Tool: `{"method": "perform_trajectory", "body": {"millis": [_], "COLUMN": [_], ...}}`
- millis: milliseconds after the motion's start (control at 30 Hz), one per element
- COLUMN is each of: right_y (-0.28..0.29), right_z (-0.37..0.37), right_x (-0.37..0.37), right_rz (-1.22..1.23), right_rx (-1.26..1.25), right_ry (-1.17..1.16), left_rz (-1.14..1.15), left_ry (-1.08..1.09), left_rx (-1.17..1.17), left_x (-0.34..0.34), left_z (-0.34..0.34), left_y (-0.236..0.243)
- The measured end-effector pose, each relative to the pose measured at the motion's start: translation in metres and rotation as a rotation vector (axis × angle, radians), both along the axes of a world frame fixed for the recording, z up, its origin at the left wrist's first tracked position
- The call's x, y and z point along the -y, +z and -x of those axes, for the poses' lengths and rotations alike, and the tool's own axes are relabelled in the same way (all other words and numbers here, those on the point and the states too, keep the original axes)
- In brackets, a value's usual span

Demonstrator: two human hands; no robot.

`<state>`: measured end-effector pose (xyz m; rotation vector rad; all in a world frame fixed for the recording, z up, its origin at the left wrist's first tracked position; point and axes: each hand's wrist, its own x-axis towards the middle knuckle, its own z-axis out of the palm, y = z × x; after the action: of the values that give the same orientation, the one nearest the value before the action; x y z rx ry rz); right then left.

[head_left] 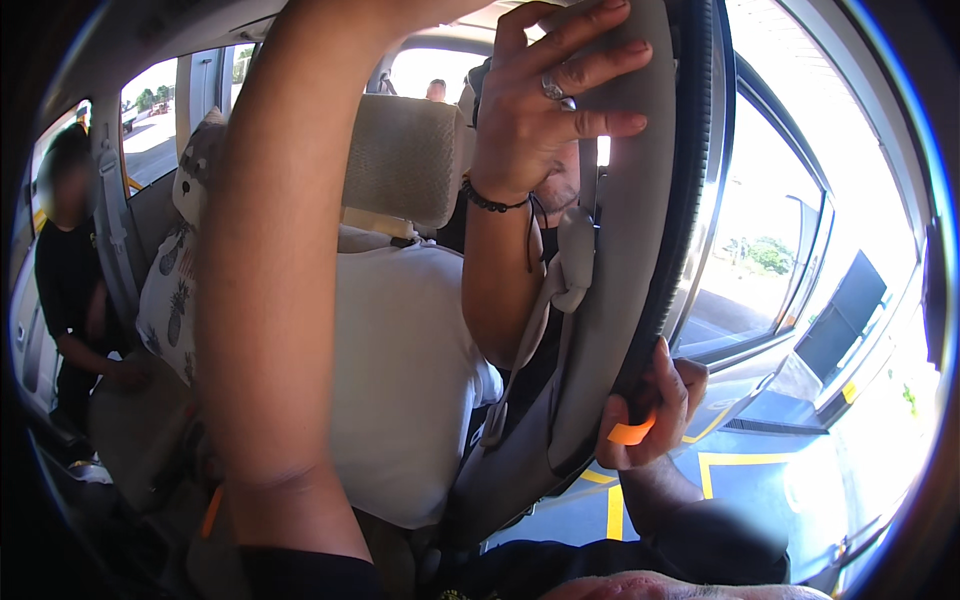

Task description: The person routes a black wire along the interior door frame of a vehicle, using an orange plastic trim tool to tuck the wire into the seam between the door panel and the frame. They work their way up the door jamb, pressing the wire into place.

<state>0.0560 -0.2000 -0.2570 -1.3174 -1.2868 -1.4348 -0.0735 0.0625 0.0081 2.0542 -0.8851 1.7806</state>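
Observation:
My left forearm (275, 250) rises from the lower left across the cabin. Its hand passes beyond the top edge and is hidden. At the right, low on the door pillar, my right hand (655, 410) is closed on a flat, curved orange plastic tool (634, 430). Its fingers are at the edge of the black ribbed rubber seal (690, 170), which runs beside the grey pillar trim (620, 260). Another person's hand (535, 115), with a ring and a dark beaded bracelet, reaches from behind the pillar, fingers spread across the upper trim.
A seat with a white cover (400, 390) and beige headrest (400, 160) fills the middle. The seat belt guide (574, 255) hangs by the pillar. Far left stands a person in black (70, 270). A patterned cushion (170, 280) leans nearby. Yellow lines (740, 459) mark the blue floor outside.

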Motion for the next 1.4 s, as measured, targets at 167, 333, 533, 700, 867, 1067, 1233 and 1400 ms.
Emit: {"method": "perform_trajectory", "body": {"millis": [167, 333, 533, 700, 867, 1067, 1233, 1400], "right_y": [-0.005, -0.001, -0.004, -0.008, -0.009, -0.006, -0.006, -0.011], "right_z": [-0.012, -0.008, -0.009, -0.011, -0.010, -0.010, -0.008, -0.011], "right_x": [0.023, 0.014, 0.016, 0.016, 0.014, 0.012, 0.009, 0.004], "right_rz": [0.013, 0.012, 0.027, 0.014, 0.005, 0.004, 0.005, -0.047], "right_rx": [-0.008, 0.013, -0.010, 0.001, -0.008, 0.025, 0.012, 0.010], "right_ry": [-0.128, -0.099, -0.135, -0.163, -0.152, -0.168, -0.151, -0.095], "left_rz": [0.154, 0.196, 0.205, 0.174, 0.134, 0.150, 0.135, 0.084], "left_ry": [-0.137, -0.210, -0.183, -0.119, -0.055, -0.074, -0.101, -0.123], "left_rx": [-0.204, -0.136, -0.139, -0.105, 0.018, 0.144, 0.118, 0.288], "left_x": [0.038, 0.031, 0.033, 0.042, 0.044, 0.047, 0.040, 0.012], "left_z": [-0.025, -0.066, -0.075, -0.071, -0.071, -0.084, -0.087, -0.080], "left_y": [-0.041, -0.049, -0.051, -0.047, -0.050, -0.050, -0.051, -0.072]}}
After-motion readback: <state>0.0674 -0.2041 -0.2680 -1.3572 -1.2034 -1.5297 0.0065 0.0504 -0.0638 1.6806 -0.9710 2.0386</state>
